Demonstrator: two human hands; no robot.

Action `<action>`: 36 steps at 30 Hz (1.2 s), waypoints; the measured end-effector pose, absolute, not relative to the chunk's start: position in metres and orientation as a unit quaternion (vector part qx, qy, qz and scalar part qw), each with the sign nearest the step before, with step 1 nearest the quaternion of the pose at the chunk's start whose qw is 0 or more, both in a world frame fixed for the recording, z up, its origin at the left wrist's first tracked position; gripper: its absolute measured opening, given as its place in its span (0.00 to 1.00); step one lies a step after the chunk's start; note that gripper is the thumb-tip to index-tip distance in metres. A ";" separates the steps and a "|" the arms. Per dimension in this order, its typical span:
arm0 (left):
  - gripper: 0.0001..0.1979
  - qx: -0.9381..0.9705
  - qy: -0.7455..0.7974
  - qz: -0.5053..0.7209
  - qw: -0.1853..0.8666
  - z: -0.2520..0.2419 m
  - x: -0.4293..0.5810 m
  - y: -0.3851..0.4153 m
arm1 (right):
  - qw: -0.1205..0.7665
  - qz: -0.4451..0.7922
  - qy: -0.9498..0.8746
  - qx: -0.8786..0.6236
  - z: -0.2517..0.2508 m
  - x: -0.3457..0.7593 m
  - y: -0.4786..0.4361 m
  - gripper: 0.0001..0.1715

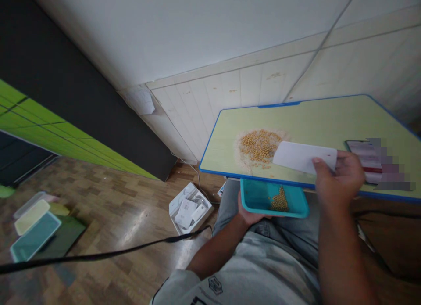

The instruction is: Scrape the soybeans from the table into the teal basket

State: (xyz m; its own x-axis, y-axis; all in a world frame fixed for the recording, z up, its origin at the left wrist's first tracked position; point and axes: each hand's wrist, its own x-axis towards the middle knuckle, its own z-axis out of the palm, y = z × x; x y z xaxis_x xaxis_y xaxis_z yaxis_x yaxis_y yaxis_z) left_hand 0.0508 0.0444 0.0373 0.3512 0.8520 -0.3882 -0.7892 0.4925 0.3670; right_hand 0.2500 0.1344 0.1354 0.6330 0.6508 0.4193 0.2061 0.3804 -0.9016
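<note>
My right hand [344, 177] pinches one end of a flat white plastic scraper [301, 157] above the pale green table [319, 120]. The scraper's far edge meets a heap of yellow soybeans [259, 145], which lies in a patch of pale grains or powder [241, 158]. Below the table's near edge, my left hand [248, 215] grips a turquoise plastic tray [256, 197] by its left side and underside; most of those fingers are hidden. A smaller pile of soybeans [280, 200] sits inside the tray, toward its right.
A phone [362, 162] lies on the table by my right hand. An open white box [190, 208] with packets and a cable stands on the floor. Several coloured trays [36, 235] are at far left. A black strap [108, 254] crosses the lower left.
</note>
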 end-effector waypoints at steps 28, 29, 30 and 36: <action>0.37 0.088 0.216 0.501 0.833 0.032 0.049 0.046 | 0.732 0.180 -0.437 -0.491 0.133 0.246 0.132 0.18; 0.37 0.088 0.219 0.500 0.833 0.032 0.049 0.046 | 0.732 0.180 -0.439 -0.489 0.134 0.246 0.132 0.18; 0.37 0.086 0.227 0.500 0.832 0.031 0.049 0.046 | 0.732 0.179 -0.441 -0.488 0.134 0.245 0.131 0.18; 0.38 0.080 0.258 0.497 0.824 0.036 0.052 0.047 | 0.727 0.188 -0.447 -0.487 0.136 0.243 0.129 0.17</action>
